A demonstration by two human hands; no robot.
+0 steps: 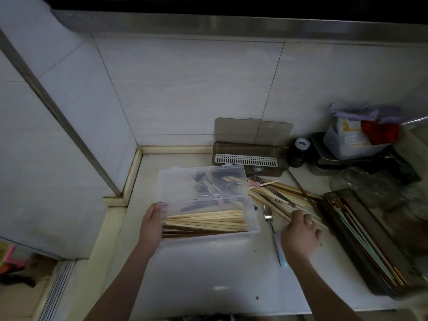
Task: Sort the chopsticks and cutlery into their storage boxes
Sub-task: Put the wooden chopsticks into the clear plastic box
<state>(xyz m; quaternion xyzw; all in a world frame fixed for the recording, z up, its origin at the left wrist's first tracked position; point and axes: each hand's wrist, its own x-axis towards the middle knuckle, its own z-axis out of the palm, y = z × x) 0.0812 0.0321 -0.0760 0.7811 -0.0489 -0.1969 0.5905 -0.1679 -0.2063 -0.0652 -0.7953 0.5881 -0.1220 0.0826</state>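
A clear plastic box [253,224] with its lid [176,181] swung open stands on the white counter and holds pale wooden chopsticks [206,220] and a dark knife. My left hand [151,224] grips the box's left end. A loose pile of wooden chopsticks and cutlery [278,193] lies to the right of the box. My right hand [300,232] lies on the near end of that pile, fingers curled onto chopsticks. A fork with a light blue handle [274,235] lies between the box and my right hand. Forks show through the open lid.
A brown box [379,256] with long chopsticks lies at the right. A second brown box [250,161] with a white slotted insert stands open against the tiled wall. Jars, glassware [370,181] and containers crowd the back right. The counter edge [111,228] drops off at left.
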